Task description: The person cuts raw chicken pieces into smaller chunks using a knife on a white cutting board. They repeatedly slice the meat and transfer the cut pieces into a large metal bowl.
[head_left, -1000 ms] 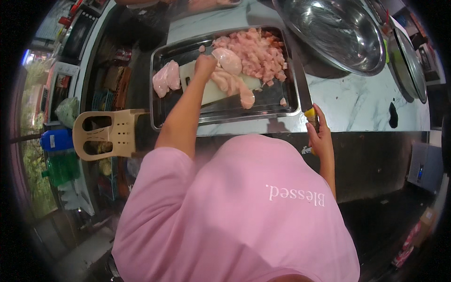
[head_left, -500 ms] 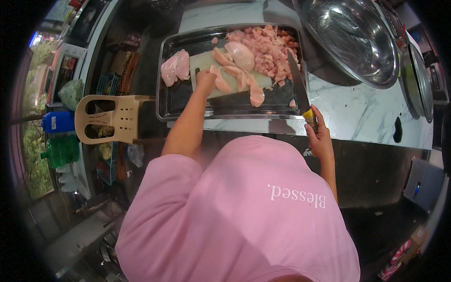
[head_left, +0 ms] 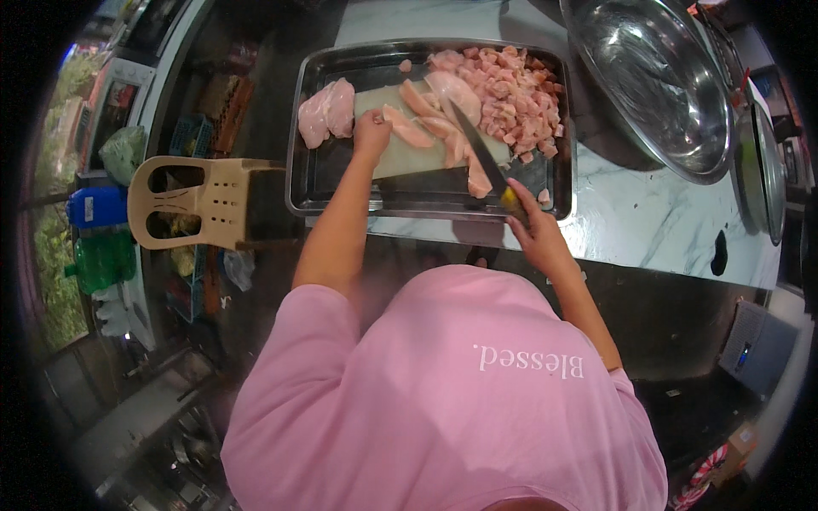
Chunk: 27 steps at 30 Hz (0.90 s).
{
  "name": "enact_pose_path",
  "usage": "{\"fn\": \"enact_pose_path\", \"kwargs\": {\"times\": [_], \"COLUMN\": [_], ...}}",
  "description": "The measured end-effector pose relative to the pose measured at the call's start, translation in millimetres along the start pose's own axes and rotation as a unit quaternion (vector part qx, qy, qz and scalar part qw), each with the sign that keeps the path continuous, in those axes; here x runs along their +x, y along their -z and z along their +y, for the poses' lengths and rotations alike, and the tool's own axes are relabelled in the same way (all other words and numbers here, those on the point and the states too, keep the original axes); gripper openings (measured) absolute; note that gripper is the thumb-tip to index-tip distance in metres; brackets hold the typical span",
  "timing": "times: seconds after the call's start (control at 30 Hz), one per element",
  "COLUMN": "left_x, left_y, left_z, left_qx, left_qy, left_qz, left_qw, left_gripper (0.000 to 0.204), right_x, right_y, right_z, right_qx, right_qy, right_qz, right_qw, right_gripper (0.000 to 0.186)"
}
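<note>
Pink meat now lies under the knife our right hand grips, swung leftward; what our left hand holds, we cannot tell.

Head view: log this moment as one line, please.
left hand: at left end of cutting board | right hand: gripping knife, blade pointing away from body | tray: diced meat right, large meat piece left
</note>
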<state>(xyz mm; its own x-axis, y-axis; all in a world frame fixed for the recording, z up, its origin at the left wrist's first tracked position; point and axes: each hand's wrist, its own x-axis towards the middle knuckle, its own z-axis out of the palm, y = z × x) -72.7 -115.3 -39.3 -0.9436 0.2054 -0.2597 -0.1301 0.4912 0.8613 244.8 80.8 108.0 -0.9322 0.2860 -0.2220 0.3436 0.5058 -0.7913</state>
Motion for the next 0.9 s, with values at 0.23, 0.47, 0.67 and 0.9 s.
{"fn": "enact_pose_path", "kwargs": {"times": [0.23, 0.47, 0.67, 0.9], "left_x": [21.0, 13.9, 7.3, 5.3], "left_y": [-9.3, -4.7, -1.9, 0.0], "left_z": [-19.4, -6.3, 17.6, 23.1], "left_qx": [0.05, 0.096, 0.176, 0.178], "left_qy": [-0.029, -0.051, -0.064, -0.033], "left_qz": [0.008, 0.044, 0.069, 0.057], "left_qw": [0.998, 0.993, 0.98, 0.982], "left_gripper": [0.037, 0.022, 0.019, 0.018], "right_x": [61.6, 92.0, 100.1, 106.7], "right_y": [-48.4, -62.9, -48.9, -43.7], "right_z": [-27.7, -26.7, -35.3, -45.4], "right_qx": [-0.123, -0.216, -0.263, -0.296], "right_qy": [0.025, 0.093, 0.094, 0.048], "right_qz": [-0.071, -0.067, -0.101, -0.147], "right_qw": [0.99, 0.97, 0.955, 0.942], "right_gripper": [0.062, 0.063, 0.06, 0.063]}}
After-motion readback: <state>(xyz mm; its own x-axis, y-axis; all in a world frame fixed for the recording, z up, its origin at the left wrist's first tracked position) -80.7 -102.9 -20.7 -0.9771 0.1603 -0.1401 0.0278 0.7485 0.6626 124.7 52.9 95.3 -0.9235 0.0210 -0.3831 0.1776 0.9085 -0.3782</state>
